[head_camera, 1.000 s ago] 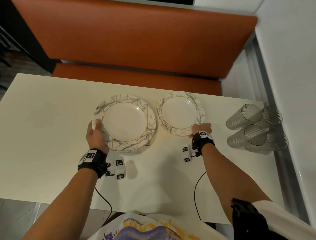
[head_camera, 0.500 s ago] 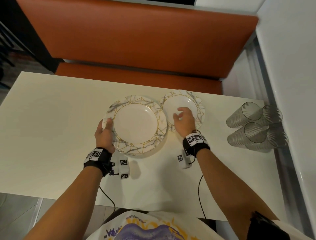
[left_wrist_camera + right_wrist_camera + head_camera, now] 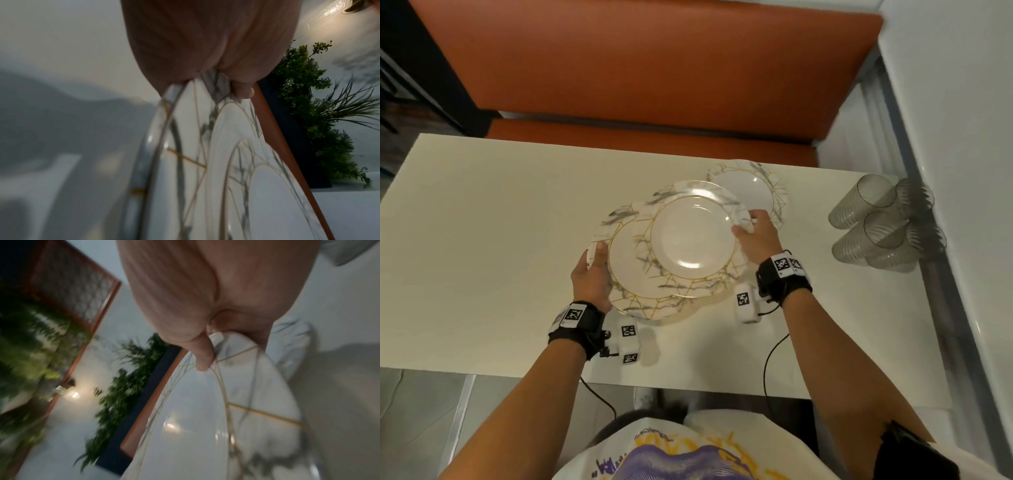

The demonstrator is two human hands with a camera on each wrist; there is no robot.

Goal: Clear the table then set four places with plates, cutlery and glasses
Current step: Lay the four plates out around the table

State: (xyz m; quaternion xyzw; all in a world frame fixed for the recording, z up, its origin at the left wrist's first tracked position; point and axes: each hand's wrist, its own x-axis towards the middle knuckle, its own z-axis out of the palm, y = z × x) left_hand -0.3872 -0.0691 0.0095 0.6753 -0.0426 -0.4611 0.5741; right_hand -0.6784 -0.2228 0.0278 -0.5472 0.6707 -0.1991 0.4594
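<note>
My left hand [image 3: 596,257] grips the left rim of a large marbled plate with gold lines [image 3: 640,294], raised a little off the white table [image 3: 482,222]. My right hand [image 3: 745,224] pinches the right rim of a smaller matching plate [image 3: 693,236], which lies over the large plate's right half. The left wrist view shows my thumb [image 3: 242,91] on the large plate's rim [image 3: 185,162]. In the right wrist view my thumb [image 3: 202,356] presses the small plate's rim [image 3: 191,434]. Another small plate [image 3: 756,190] lies on the table behind my right hand.
Several clear ribbed glasses [image 3: 876,219] sit grouped at the table's right edge beside the white wall. An orange bench [image 3: 654,68] runs along the far side. Wrist camera cables hang over the near table edge.
My left hand carried the large plate rightward and lifted it. My right hand picked a small plate off the right stack and brought it left onto the large plate.
</note>
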